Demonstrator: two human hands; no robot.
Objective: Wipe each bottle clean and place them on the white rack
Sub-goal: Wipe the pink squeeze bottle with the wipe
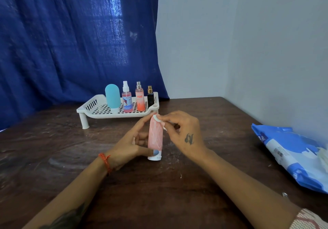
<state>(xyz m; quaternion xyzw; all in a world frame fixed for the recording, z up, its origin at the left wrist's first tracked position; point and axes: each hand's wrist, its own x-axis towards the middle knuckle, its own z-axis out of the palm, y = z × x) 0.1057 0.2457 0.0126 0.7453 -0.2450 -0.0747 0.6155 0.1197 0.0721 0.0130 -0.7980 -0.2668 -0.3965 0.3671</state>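
Observation:
A pink squeeze bottle point(155, 136) with white smears stands cap-down on the dark wooden table in the middle of the view. My left hand point(131, 143) grips it from the left side, thumb near the white cap. My right hand point(181, 131) pinches a small white wipe point(156, 118) against the bottle's top. Behind them stands the white rack point(92, 107), holding a teal bottle point(112, 96), a pink spray bottle point(127, 99), an orange spray bottle point(139, 98) and a small black bottle point(150, 97), all upright.
A blue and white wipes pack point(291, 156) lies at the table's right edge by the grey wall. A blue curtain point(74, 38) hangs behind the rack. White specks dot the brown table point(159, 189).

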